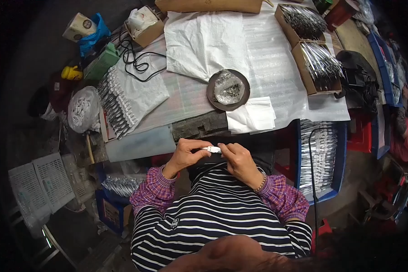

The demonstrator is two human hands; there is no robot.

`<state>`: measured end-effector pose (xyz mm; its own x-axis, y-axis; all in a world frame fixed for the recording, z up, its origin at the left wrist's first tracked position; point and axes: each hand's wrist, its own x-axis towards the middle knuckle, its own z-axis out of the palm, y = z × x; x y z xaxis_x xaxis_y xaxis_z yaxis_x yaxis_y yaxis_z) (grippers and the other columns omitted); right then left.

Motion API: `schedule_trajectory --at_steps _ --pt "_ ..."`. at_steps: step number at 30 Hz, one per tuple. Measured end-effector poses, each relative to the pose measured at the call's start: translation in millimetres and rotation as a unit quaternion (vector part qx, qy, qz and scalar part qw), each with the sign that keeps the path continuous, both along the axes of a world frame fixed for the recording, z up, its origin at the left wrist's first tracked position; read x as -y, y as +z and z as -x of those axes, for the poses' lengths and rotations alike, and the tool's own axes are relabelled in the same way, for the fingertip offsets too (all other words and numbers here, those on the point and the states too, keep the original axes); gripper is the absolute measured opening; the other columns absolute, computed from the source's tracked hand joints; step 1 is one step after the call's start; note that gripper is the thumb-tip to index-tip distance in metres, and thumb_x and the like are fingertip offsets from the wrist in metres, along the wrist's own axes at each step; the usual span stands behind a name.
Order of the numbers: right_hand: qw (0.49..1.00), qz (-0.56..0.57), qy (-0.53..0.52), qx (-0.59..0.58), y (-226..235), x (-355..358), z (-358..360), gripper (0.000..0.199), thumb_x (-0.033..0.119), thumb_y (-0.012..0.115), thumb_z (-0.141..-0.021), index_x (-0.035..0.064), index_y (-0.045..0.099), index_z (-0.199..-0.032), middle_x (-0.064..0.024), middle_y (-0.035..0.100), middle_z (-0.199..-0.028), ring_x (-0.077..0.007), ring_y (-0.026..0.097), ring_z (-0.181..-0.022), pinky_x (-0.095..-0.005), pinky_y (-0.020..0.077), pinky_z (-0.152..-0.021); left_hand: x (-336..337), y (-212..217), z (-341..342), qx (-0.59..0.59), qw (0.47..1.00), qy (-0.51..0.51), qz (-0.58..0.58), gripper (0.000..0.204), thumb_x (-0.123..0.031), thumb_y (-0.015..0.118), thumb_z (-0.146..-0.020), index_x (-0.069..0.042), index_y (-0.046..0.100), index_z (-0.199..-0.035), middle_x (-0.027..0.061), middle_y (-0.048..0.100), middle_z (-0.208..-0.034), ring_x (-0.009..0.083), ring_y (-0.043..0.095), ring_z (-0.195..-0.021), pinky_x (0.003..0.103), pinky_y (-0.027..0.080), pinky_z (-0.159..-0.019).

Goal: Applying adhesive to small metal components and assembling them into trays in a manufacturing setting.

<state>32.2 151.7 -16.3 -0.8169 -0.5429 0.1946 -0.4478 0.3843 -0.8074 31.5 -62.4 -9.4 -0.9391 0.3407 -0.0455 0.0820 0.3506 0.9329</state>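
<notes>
A cluttered worktable [276,68] covered in clear plastic sheeting fills the middle of a dim workshop. At its left edge a fanned row of small packaged pieces [115,106] lies on a white bag, with a black cable [136,59] looped just beyond. Near the centre a round dark dish [228,89] holds a crumpled clear bag of tiny metal parts, and a folded white cloth [251,115] rests just beside it.

Below the table's near edge, the left hand [186,155] curls its fingers around one end of a small white, slim, stick-like piece [211,149], thumb on top. The right hand [240,161] meets it from the other side, fingertips pinched narrowly on the same piece, which lies level between the two hands above the striped shirt.

To the right, two cardboard boxes [319,68] hold bundled silvery packets, and a blue crate [324,158] stands beside the person's right elbow.
</notes>
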Motion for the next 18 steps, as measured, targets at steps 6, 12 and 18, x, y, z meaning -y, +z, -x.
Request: schedule_trajectory --at_steps 6,12,18 --pt "0.999 -0.042 0.023 -0.015 7.1 0.8 -1.2 0.052 -0.007 0.057 -0.06 -0.0042 0.053 -0.112 -0.0118 0.051 -0.078 -0.0276 0.051 -0.07 -0.0359 0.0444 -0.062 -8.3 -9.7 -10.4 -0.026 0.999 0.031 -0.009 0.021 -0.004 0.071 -0.07 0.0 0.069 -0.09 0.0121 0.069 -0.077 0.0187 0.067 -0.065 0.026 0.051 -0.06" --pt "0.999 -0.025 0.025 -0.013 16.3 2.6 6.3 0.052 -0.007 0.058 -0.063 -0.0039 0.053 -0.115 -0.0111 0.051 -0.078 -0.0268 0.051 -0.069 -0.0355 0.0451 -0.062 -6.0 13.2 3.6 -0.084 0.995 0.007 0.053 0.018 -0.006 0.07 -0.069 -0.001 0.068 -0.087 0.0127 0.065 -0.07 0.023 0.062 -0.058 0.029 0.048 -0.054" --pt "1.0 -0.017 0.012 -0.015 18.7 6.4 8.8 0.052 -0.006 0.058 -0.064 -0.0037 0.052 -0.116 -0.0107 0.052 -0.079 -0.0265 0.052 -0.069 -0.035 0.0455 -0.061 -5.7 12.0 -0.2 -0.114 0.99 0.051 0.071 0.02 -0.005 0.07 -0.069 -0.001 0.068 -0.088 0.0121 0.066 -0.071 0.022 0.062 -0.058 0.029 0.048 -0.053"
